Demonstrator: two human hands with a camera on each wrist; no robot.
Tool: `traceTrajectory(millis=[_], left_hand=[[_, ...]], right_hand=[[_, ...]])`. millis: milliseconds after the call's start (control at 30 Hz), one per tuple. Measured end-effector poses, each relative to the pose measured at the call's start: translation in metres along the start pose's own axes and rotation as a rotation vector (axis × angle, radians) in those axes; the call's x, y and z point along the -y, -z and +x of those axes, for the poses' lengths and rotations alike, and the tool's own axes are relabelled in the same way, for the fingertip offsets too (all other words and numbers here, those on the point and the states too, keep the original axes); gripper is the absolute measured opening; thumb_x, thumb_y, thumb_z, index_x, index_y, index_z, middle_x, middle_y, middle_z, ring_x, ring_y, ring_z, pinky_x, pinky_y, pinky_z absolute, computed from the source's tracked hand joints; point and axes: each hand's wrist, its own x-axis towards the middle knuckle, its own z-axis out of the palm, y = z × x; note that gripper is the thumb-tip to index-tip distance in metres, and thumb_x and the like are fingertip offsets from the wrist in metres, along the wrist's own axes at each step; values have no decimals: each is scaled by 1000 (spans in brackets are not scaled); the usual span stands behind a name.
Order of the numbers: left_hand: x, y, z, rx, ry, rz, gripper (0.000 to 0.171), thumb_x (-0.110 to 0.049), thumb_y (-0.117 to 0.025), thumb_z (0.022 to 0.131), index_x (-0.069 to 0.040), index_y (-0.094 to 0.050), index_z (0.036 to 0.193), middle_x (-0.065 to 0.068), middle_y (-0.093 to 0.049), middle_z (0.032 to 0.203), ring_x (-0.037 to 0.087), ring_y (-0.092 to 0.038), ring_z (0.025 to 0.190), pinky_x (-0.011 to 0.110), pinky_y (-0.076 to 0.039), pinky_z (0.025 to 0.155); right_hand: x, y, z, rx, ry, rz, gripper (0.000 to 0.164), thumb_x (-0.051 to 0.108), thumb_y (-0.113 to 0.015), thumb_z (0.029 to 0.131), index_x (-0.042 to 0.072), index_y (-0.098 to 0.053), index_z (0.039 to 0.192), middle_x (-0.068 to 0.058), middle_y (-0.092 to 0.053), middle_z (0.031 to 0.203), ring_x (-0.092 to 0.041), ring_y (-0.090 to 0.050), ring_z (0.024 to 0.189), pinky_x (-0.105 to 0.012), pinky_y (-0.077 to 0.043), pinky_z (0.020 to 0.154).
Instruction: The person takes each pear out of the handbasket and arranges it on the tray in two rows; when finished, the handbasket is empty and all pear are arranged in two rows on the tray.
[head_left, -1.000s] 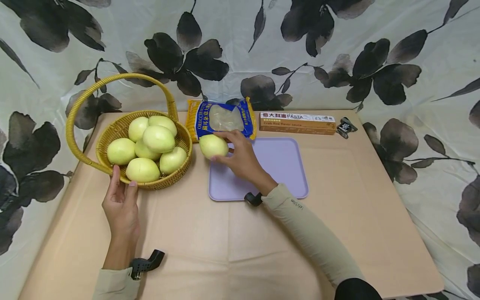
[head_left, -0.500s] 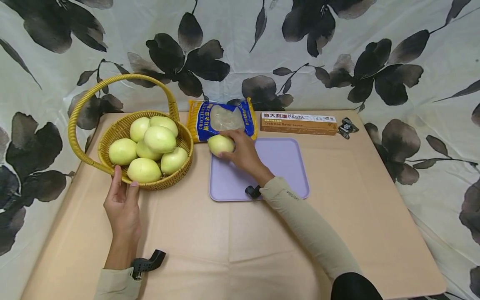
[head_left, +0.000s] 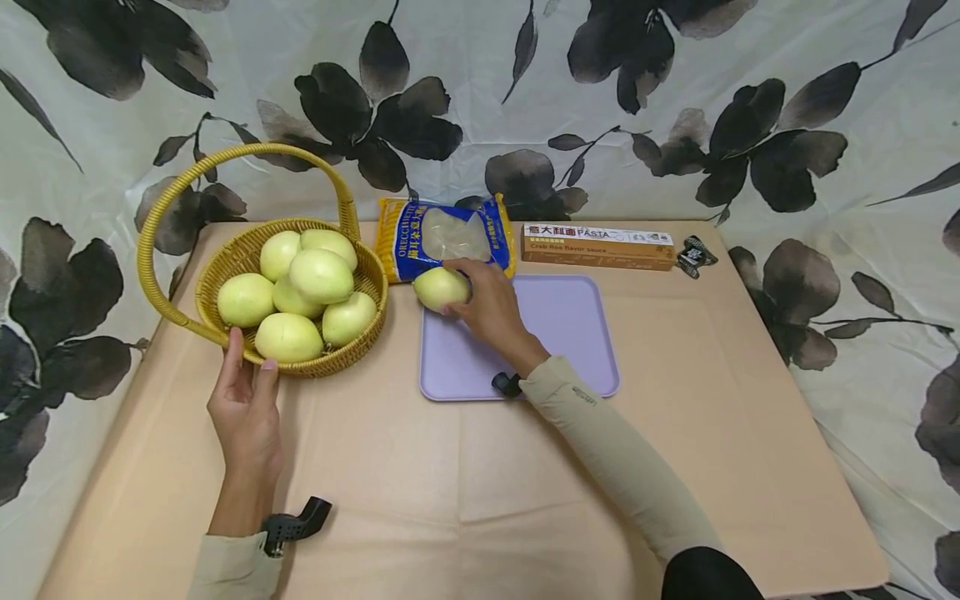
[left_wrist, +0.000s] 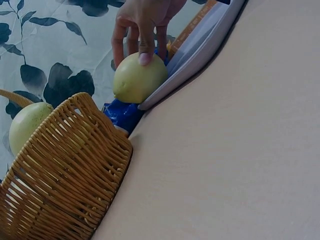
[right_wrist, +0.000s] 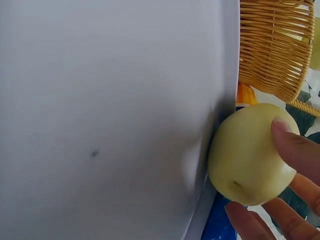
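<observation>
While the left hand (head_left: pixel 247 414) rests against the front rim of the wicker basket (head_left: pixel 333 365), I note its thumb and one finger extended, tips apart; the remaining fingers are hidden from me. Inside the basket I count seven pale green fruits (head_left: pixel 320 276). To the right, one more fruit (head_left: pixel 437 289) sits at the tray's far left corner, pinched between the thumb and fingers of the right hand (head_left: pixel 491 310). I cannot confirm contact with the purple tray (head_left: pixel 566 342). Behind stands a blue pasta bag (head_left: pixel 453 235); farther right, a pasta box (head_left: pixel 597 248) and a small black packet (head_left: pixel 696 257).

Progress, in my judgement: one fruit is clear of the basket but unreleased. Its release is outstanding, as are the seven, should they need moving.
</observation>
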Motion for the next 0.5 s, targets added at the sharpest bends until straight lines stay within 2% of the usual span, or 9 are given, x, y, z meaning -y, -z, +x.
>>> traceTrajectory(millis=[300,500], left_hand=[[0,0,0,-2,6,-2,70,4,-59,105,-17,-35,166,-3,-20,179,11,-17,166,17,-32,127],[-1,0,0,-4,8,10,69,4,-59,105,-18,-35,166,-4,-20,179,11,-17,166,16,-32,127]], right_hand=[[-2,3,-7,18,4,14,65,23,-96,79,19,-71,139,-3,-73,137,-28,-64,120,-47,-53,98],[-1,-1,-6,24,44,10,64,20,-97,79,14,-71,137,-7,-73,137,-29,-64,130,-47,-50,112]])
